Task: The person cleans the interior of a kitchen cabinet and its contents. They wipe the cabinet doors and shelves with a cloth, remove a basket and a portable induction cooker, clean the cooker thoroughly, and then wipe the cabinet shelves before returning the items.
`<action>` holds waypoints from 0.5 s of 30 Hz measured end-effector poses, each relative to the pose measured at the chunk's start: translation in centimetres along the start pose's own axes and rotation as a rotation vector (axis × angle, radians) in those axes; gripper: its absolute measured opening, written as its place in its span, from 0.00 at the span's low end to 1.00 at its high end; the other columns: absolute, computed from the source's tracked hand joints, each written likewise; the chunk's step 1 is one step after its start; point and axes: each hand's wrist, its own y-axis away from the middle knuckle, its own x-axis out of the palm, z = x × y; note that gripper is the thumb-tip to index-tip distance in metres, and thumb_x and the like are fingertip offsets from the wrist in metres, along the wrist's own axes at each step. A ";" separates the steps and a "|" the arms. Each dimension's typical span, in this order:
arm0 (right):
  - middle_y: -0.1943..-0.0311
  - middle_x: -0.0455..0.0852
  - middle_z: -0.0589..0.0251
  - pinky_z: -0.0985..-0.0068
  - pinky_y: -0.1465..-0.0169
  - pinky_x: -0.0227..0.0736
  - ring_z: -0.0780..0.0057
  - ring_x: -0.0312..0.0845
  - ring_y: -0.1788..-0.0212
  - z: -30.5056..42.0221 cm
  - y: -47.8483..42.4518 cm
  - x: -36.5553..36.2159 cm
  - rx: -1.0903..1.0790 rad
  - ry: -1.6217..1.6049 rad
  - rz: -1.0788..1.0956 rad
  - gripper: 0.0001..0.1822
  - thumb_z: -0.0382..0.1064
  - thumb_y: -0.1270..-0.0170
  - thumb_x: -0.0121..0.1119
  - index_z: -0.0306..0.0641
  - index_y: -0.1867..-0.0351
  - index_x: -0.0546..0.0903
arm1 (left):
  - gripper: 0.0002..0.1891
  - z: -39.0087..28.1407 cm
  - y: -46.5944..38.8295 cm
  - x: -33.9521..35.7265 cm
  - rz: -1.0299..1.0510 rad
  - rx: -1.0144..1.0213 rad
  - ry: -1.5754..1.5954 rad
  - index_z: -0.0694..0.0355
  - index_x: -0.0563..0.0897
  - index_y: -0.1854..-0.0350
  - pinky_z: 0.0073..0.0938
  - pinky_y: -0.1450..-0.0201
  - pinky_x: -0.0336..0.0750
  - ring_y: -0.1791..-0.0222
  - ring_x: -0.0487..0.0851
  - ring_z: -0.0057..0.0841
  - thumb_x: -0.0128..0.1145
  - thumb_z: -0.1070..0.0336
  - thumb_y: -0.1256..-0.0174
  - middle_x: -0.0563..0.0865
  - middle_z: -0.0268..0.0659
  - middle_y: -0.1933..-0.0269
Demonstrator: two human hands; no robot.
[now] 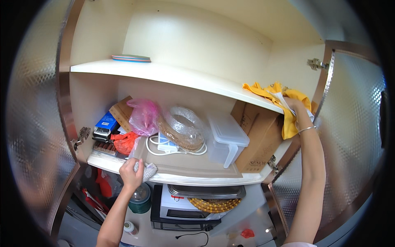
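My left hand (132, 173) is closed around a bunched grey-and-white cloth (150, 171) at the front edge of the lower cabinet shelf (197, 179). Higher up, my right hand (292, 103) grips a yellow cloth (290, 123) at the right end of the upper shelf (191, 77). Part of that cloth hangs over the shelf edge, and some white material shows beside my fingers, which are partly hidden. A silver bangle is on my right wrist. A thin stack of coloured flat pieces (131, 58) lies at the upper shelf's left.
The lower shelf holds a pink plastic bag (143, 117), a red bag (125, 142), plastic-wrapped coils (185, 126), a white cable (154, 152), a lidded plastic bin (226, 136) and a cardboard box (259, 142). Textured glass doors (348, 123) stand open at both sides. An oven-like appliance (185, 223) sits below.
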 end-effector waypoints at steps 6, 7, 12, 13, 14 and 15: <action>0.40 0.80 0.49 0.69 0.34 0.64 0.61 0.74 0.38 13.9 1.8 -1.1 -0.336 -0.097 0.089 0.37 0.65 0.30 0.43 0.35 0.35 0.74 | 0.07 -1.1 -0.1 1.6 -0.038 0.037 -0.011 0.64 0.80 0.76 0.40 0.70 0.73 0.74 0.82 0.45 0.62 0.69 0.42 0.82 0.46 0.76; 0.40 0.80 0.48 0.68 0.34 0.64 0.60 0.74 0.38 18.7 1.7 -1.0 -0.444 -0.139 0.115 0.38 0.66 0.30 0.43 0.34 0.36 0.74 | 0.07 -1.1 -0.1 1.6 -0.035 0.036 -0.040 0.64 0.80 0.76 0.40 0.71 0.73 0.74 0.82 0.45 0.62 0.69 0.42 0.82 0.45 0.76; 0.34 0.72 0.37 0.66 0.31 0.60 0.49 0.69 0.33 35.6 8.0 -0.3 -1.020 -0.194 -0.052 0.37 0.63 0.29 0.38 0.31 0.38 0.76 | 0.07 0.4 0.2 0.6 -0.038 0.035 -0.117 0.63 0.79 0.76 0.41 0.72 0.73 0.76 0.82 0.46 0.63 0.68 0.43 0.82 0.47 0.77; 0.38 0.76 0.36 0.64 0.33 0.64 0.46 0.72 0.36 35.5 8.2 -0.7 -1.042 -0.189 -0.065 0.35 0.59 0.30 0.39 0.27 0.41 0.78 | 0.08 0.3 0.1 0.9 -0.044 0.034 -0.109 0.63 0.79 0.76 0.42 0.72 0.73 0.76 0.82 0.46 0.63 0.67 0.43 0.82 0.47 0.77; 0.42 0.78 0.35 0.63 0.37 0.67 0.46 0.75 0.40 34.9 7.8 -0.9 -0.997 -0.169 -0.085 0.33 0.56 0.31 0.40 0.25 0.45 0.80 | 0.08 0.1 0.0 1.3 -0.049 0.034 -0.103 0.63 0.79 0.76 0.42 0.73 0.73 0.76 0.82 0.47 0.64 0.67 0.43 0.82 0.47 0.77; 0.45 0.81 0.35 0.63 0.40 0.70 0.46 0.78 0.44 34.5 7.3 -0.9 -0.953 -0.145 -0.103 0.31 0.53 0.32 0.41 0.24 0.48 0.82 | 0.08 0.1 -0.1 1.7 -0.056 0.030 -0.096 0.63 0.79 0.76 0.42 0.73 0.73 0.76 0.82 0.47 0.64 0.67 0.43 0.82 0.47 0.77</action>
